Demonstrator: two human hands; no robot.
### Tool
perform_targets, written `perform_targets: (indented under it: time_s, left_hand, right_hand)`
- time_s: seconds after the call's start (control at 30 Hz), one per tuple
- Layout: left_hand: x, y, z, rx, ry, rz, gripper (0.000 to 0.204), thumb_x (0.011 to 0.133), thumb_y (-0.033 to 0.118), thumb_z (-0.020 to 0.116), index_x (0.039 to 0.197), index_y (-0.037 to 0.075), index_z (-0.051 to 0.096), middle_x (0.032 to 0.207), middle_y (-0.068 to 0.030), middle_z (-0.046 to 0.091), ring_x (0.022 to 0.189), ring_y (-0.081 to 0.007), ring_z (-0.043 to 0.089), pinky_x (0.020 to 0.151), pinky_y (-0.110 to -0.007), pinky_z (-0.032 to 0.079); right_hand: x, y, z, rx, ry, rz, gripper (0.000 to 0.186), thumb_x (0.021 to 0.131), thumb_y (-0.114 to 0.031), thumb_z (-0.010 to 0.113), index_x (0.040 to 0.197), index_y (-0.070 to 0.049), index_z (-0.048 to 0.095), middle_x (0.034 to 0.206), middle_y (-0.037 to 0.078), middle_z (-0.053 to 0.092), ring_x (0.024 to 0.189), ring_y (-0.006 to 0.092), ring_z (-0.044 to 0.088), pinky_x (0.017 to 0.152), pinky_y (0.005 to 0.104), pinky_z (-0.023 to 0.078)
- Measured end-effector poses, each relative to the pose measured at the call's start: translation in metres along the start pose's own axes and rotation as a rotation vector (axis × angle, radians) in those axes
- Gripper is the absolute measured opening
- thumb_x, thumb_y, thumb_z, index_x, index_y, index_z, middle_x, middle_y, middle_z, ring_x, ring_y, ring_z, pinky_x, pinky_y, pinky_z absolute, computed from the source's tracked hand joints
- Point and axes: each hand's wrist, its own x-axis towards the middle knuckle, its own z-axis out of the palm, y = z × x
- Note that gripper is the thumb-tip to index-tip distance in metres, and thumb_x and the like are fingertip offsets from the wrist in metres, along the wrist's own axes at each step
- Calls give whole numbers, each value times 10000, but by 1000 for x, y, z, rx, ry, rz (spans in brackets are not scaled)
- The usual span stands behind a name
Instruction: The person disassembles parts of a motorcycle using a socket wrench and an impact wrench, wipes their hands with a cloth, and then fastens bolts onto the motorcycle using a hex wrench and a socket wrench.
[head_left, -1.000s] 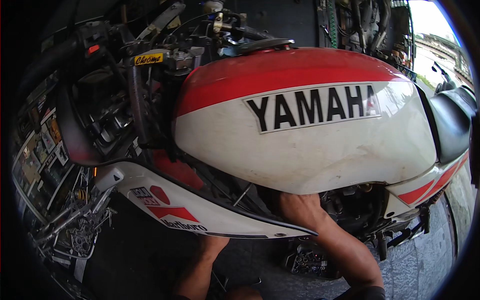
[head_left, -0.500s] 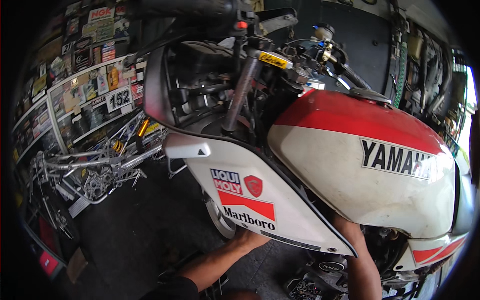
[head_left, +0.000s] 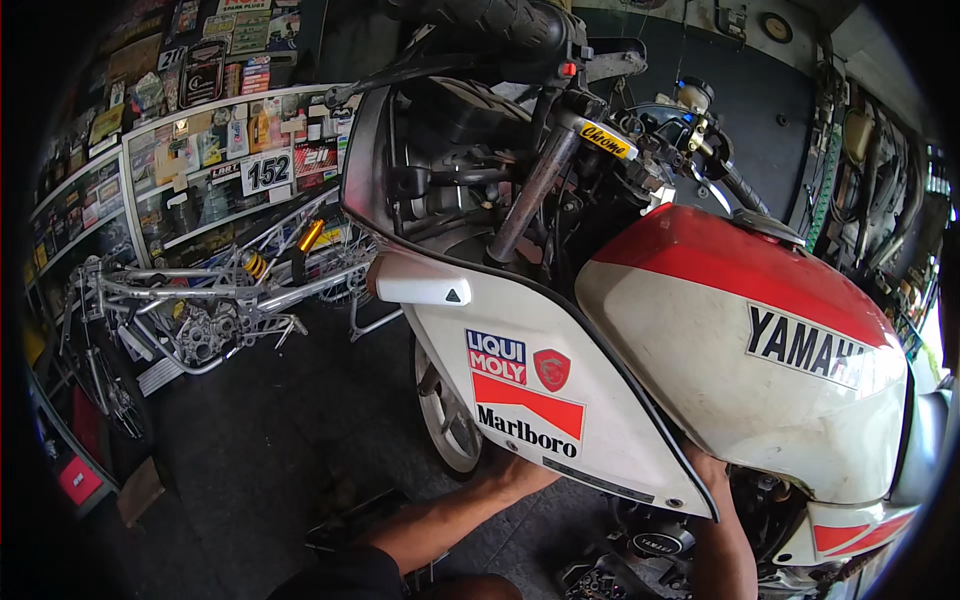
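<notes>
A white motorcycle fairing [head_left: 625, 430] with red and black stickers slants across the middle. Under its lower front edge reaches my left hand [head_left: 522, 478]; the fingers are hidden behind the panel. Between the fairing's rear edge and the red and white fuel tank [head_left: 690, 310] goes my right hand [head_left: 707, 468], its fingers also out of sight. What either hand touches in there cannot be seen. Below the fairing, close to my right forearm, shows a round black engine cover [head_left: 655, 543].
The handlebar grip [head_left: 490, 22] and fork tube [head_left: 535, 190] rise above the fairing. A front wheel [head_left: 440, 415] stands beneath it. On the left is a bare silver motorcycle frame [head_left: 200, 290], before a glass display case [head_left: 130, 200]. A dark tray [head_left: 365, 515] lies near my left forearm.
My view has shifted, so the motorcycle sits a little further right and lower in it. Both hands remain at about the same places behind the fairing.
</notes>
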Motion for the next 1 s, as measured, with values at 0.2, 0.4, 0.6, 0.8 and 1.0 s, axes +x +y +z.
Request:
perform_targets:
  time_s: [0.2, 0.4, 0.6, 0.8, 1.0]
  left_hand:
    - [-30, 0, 8, 141, -57, -182, 175, 777, 176, 694, 907, 76, 630, 865, -91, 630, 827, -265, 624, 685, -405, 486]
    - [-41, -2, 33, -1641, 366, -1069, 386, 919, 268, 624, 1247, 135, 471, 1139, -1, 598, 1058, -135, 596, 892, -340, 523]
    - [-39, 17, 46, -1516, 508, -1096, 304, 948, 214, 576, 1219, 103, 493, 1168, -22, 584, 1066, -148, 586, 896, -313, 510]
    - [-25, 20, 37, -1531, 483, -1223, 360, 986, 267, 499, 1295, 100, 421, 1218, -48, 531, 1125, -157, 545, 940, -337, 493]
    - [-35, 11, 47, -1212, 432, -988, 319, 982, 238, 510, 1259, 96, 439, 1192, -42, 522, 1102, -141, 537, 921, -314, 485]
  right_hand:
    - [0, 10, 8, -2, 69, 41, 251, 785, -119, 597, 1018, -63, 671, 901, 181, 661, 857, 386, 612, 749, 481, 475]
    - [3, 9, 11, -4, 70, 50, 252, 792, -128, 593, 1023, -64, 670, 911, 183, 660, 865, 389, 610, 755, 483, 472]
    - [2, 6, 16, -9, 78, 67, 253, 799, -137, 588, 1027, -64, 670, 922, 185, 659, 874, 391, 608, 762, 486, 469]
    - [-2, 7, 15, -11, 80, 86, 255, 807, -146, 583, 1032, -65, 669, 932, 187, 658, 882, 394, 606, 768, 488, 467]
    - [-7, 7, 14, -13, 76, 95, 257, 814, -156, 578, 1037, -66, 669, 943, 189, 657, 891, 396, 604, 775, 490, 464]
